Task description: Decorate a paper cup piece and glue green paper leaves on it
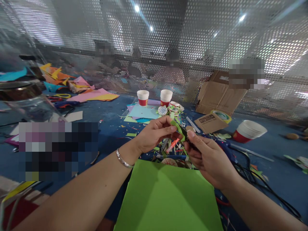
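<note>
Above a blue table (110, 125), left grip (152, 134) pinching a green strip (178, 129), right grip (208, 155) clasping a dark object (185, 133)

A lightly littered stretch of desk (112, 117) is running open left of the light-blue paper (145, 111). Two upright cup stacks (142, 97) are standing ahead, leaving a gap between; a cardboard box (221, 96) is blocking farther right, black cables (244, 175) are cluttering beside the right hand (209, 157), and a perforated panel (204, 29) is closing the back.
</note>
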